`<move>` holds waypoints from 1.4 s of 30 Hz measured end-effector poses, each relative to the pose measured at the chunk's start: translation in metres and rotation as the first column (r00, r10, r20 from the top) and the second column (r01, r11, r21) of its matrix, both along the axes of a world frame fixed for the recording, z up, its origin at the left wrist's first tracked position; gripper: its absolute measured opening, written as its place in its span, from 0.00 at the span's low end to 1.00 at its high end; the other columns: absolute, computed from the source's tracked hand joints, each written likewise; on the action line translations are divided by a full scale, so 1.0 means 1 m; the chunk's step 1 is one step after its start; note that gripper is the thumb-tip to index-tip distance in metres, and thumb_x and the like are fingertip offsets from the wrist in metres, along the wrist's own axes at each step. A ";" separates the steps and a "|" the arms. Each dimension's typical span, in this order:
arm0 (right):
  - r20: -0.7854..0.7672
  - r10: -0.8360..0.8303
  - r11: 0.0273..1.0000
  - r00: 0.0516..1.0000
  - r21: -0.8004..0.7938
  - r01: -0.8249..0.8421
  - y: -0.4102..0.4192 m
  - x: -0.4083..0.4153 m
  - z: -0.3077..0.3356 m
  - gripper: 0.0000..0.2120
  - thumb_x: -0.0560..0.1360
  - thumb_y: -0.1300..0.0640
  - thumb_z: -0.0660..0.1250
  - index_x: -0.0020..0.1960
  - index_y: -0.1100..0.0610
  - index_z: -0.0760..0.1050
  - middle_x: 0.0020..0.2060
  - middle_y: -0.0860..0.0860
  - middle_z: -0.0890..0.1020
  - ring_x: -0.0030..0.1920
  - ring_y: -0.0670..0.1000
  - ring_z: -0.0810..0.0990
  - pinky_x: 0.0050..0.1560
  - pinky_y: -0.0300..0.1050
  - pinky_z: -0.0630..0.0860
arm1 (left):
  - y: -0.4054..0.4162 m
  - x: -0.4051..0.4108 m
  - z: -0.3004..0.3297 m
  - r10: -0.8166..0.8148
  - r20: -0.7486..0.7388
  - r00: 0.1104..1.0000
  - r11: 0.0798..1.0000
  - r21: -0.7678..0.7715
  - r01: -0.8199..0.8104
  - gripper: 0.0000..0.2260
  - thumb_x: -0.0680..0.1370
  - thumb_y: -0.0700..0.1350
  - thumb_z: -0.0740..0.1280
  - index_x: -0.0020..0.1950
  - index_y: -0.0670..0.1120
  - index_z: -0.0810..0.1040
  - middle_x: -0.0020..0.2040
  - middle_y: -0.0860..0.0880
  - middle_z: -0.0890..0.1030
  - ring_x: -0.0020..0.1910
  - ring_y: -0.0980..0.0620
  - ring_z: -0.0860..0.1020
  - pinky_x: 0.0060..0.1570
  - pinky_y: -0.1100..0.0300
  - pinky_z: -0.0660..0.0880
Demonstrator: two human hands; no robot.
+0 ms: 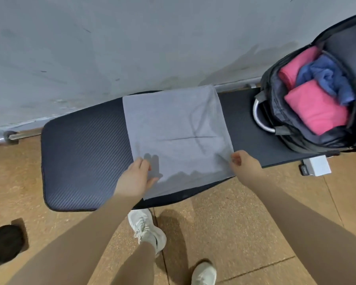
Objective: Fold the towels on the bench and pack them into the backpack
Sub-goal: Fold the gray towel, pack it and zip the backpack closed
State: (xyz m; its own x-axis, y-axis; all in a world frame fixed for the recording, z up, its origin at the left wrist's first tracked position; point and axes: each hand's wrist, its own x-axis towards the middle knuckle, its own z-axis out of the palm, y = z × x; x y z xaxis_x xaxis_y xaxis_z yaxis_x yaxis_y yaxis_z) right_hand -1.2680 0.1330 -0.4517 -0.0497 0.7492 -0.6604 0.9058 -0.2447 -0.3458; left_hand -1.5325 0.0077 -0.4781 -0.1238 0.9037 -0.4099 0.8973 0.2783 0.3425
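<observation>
On the black padded bench (pixel 80 161), seen from the head camera, a grey towel (pixel 177 136) lies spread flat across the middle, its far edge at the back of the pad and its near edge hanging a little over the front. A faint crease runs across it and soft wrinkles show toward its right side.

Left hand (pixel 135 177) is at the towel's near-left corner, fingers curled onto the cloth and pinching its edge. Right hand (pixel 244 161) is at the near-right corner, fingers bent in and gripping the fabric there. Both forearms reach in from the bottom of the frame.

Over at the right end of the bench stands the backpack (pixel 292 124), zipped wide open, its mouth facing up. Inside it, 2 pink towels (pixel 314 112) sit folded, with a blue towel (pixel 327 79) bunched between and beside them. A silver curved handle (pixel 259 118) shows just left of the bag, against the bench.

Down below, 2 white sneakers (pixel 146 229) stand on the tan floor (pixel 245 223). A dark round object (pixel 4 243) sits at the lower left, a small white box (pixel 317 166) lies under the bench's right end, and a pale grey wall (pixel 132 38) rises behind.
</observation>
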 end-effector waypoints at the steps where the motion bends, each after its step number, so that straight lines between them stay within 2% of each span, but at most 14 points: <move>1: -0.009 -0.001 1.000 1.000 0.010 0.001 -0.006 0.003 -0.005 0.13 0.78 0.55 0.59 0.60 0.59 0.70 0.53 0.56 0.77 0.46 0.53 0.73 0.42 0.45 0.72 | -0.010 0.001 -0.005 -0.017 -0.008 1.000 1.000 0.008 0.017 0.16 0.74 0.50 0.68 0.52 0.38 0.74 0.50 0.42 0.74 0.45 0.42 0.76 0.36 0.57 0.67; 4: -0.051 -0.020 0.994 0.998 0.109 0.026 -0.014 0.012 -0.022 0.14 0.78 0.54 0.61 0.60 0.59 0.71 0.50 0.54 0.76 0.46 0.51 0.72 0.37 0.42 0.69 | -0.035 0.007 -0.022 -0.202 -0.043 0.978 0.971 0.121 0.206 0.23 0.74 0.62 0.59 0.44 0.41 0.75 0.42 0.45 0.75 0.39 0.45 0.76 0.32 0.59 0.72; 6: -0.080 0.000 0.979 0.997 0.204 0.017 -0.014 0.019 -0.035 0.11 0.77 0.54 0.63 0.55 0.58 0.74 0.46 0.53 0.76 0.46 0.52 0.73 0.40 0.42 0.67 | -0.043 0.007 -0.036 -0.323 -0.143 0.935 0.915 0.204 0.348 0.25 0.74 0.65 0.53 0.44 0.44 0.72 0.42 0.46 0.76 0.42 0.48 0.72 0.32 0.60 0.75; 8: -0.090 0.027 0.961 0.996 0.277 -0.001 -0.009 0.023 -0.045 0.07 0.76 0.52 0.64 0.47 0.56 0.74 0.42 0.52 0.77 0.44 0.53 0.74 0.40 0.43 0.66 | -0.044 0.006 -0.043 -0.383 -0.249 0.889 0.859 0.258 0.442 0.22 0.73 0.64 0.55 0.45 0.45 0.70 0.43 0.45 0.77 0.43 0.48 0.72 0.32 0.59 0.77; 14: -0.155 0.059 0.911 0.986 0.413 0.010 -0.002 0.029 -0.066 0.13 0.76 0.52 0.60 0.35 0.57 0.68 0.30 0.50 0.72 0.35 0.53 0.72 0.33 0.45 0.64 | -0.042 0.002 -0.050 -0.333 -0.517 0.789 0.743 0.370 0.557 0.29 0.81 0.57 0.40 0.39 0.47 0.77 0.39 0.49 0.80 0.34 0.52 0.79 0.29 0.63 0.73; 18: -0.171 0.064 0.878 0.983 0.478 0.026 -0.007 0.030 -0.076 0.18 0.77 0.50 0.58 0.31 0.55 0.62 0.27 0.49 0.68 0.29 0.51 0.67 0.30 0.44 0.61 | -0.045 0.005 -0.046 -0.264 -0.505 0.822 0.780 0.390 0.490 0.18 0.78 0.56 0.50 0.41 0.49 0.74 0.38 0.52 0.77 0.33 0.53 0.78 0.25 0.63 0.72; 20: -0.184 0.107 0.874 0.977 0.486 -0.004 -0.012 0.033 -0.074 0.20 0.76 0.46 0.60 0.31 0.55 0.61 0.27 0.49 0.66 0.28 0.51 0.65 0.29 0.44 0.60 | -0.050 0.008 -0.045 -0.212 -0.447 0.869 0.826 0.393 0.404 0.10 0.76 0.51 0.57 0.44 0.46 0.73 0.41 0.50 0.76 0.38 0.50 0.78 0.29 0.59 0.73; 23: -0.229 0.173 0.886 0.958 0.461 -0.050 -0.016 0.041 -0.069 0.19 0.74 0.47 0.65 0.33 0.56 0.62 0.28 0.49 0.65 0.29 0.50 0.64 0.30 0.44 0.59 | -0.059 0.016 -0.038 -0.219 -0.398 0.891 0.851 0.368 0.374 0.04 0.74 0.42 0.66 0.46 0.47 0.71 0.42 0.48 0.75 0.42 0.48 0.75 0.31 0.59 0.68; 26: -0.380 0.155 0.925 0.912 0.379 0.000 -0.017 0.047 -0.062 0.14 0.74 0.54 0.65 0.34 0.56 0.65 0.30 0.52 0.67 0.32 0.51 0.65 0.35 0.44 0.60 | -0.064 0.020 -0.025 -0.153 -0.375 0.914 0.926 0.269 0.265 0.02 0.77 0.43 0.61 0.45 0.48 0.68 0.45 0.50 0.73 0.44 0.52 0.71 0.36 0.61 0.64; 29: -0.655 -0.003 0.981 0.756 0.147 0.131 -0.016 0.050 -0.045 0.10 0.76 0.57 0.63 0.37 0.57 0.69 0.33 0.52 0.70 0.34 0.49 0.67 0.35 0.41 0.64 | -0.066 0.017 -0.013 -0.085 -0.320 0.943 0.905 0.371 0.207 0.05 0.75 0.41 0.62 0.41 0.47 0.68 0.41 0.52 0.72 0.39 0.52 0.70 0.33 0.65 0.64; 33: -0.809 -0.179 0.977 0.559 -0.080 0.196 -0.014 0.066 -0.027 0.09 0.77 0.60 0.62 0.38 0.56 0.71 0.28 0.50 0.72 0.24 0.45 0.66 0.20 0.33 0.62 | -0.074 0.016 0.004 -0.097 -0.177 0.979 0.876 0.452 0.168 0.14 0.71 0.35 0.64 0.37 0.53 0.65 0.34 0.52 0.70 0.35 0.57 0.68 0.34 0.64 0.64; 36: -0.717 -0.124 0.991 0.686 -0.055 0.121 -0.014 0.082 -0.029 0.10 0.76 0.61 0.64 0.36 0.55 0.70 0.26 0.50 0.72 0.22 0.44 0.65 0.21 0.34 0.61 | -0.080 0.026 0.006 -0.172 -0.173 0.970 0.909 0.351 0.224 0.17 0.71 0.36 0.63 0.38 0.58 0.63 0.32 0.55 0.68 0.37 0.56 0.68 0.38 0.70 0.62; 39: -0.496 -0.035 0.999 0.868 -0.026 0.026 -0.015 0.094 -0.037 0.12 0.74 0.59 0.66 0.33 0.56 0.69 0.24 0.50 0.72 0.22 0.45 0.65 0.21 0.35 0.59 | -0.078 0.036 -0.003 -0.264 -0.227 0.937 0.931 0.196 0.309 0.11 0.73 0.38 0.62 0.43 0.54 0.66 0.34 0.56 0.67 0.40 0.53 0.68 0.39 0.72 0.61; 42: -0.268 0.168 0.983 0.949 -0.021 -0.180 -0.018 0.094 -0.039 0.15 0.74 0.54 0.67 0.31 0.57 0.72 0.25 0.51 0.73 0.22 0.46 0.65 0.24 0.37 0.58 | -0.074 0.043 -0.008 -0.325 -0.207 0.923 0.945 -0.031 0.326 0.09 0.73 0.40 0.61 0.40 0.54 0.66 0.36 0.56 0.67 0.41 0.53 0.69 0.37 0.70 0.62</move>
State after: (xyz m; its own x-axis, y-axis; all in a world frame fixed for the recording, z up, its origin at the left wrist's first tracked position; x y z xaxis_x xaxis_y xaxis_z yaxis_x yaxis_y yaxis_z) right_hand -1.1740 0.1149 -0.4909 -0.3537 0.6837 -0.6383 0.8136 -0.1117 -0.5705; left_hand -1.4899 -0.0658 -0.4861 0.0964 0.9101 -0.4030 0.9891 -0.0425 0.1407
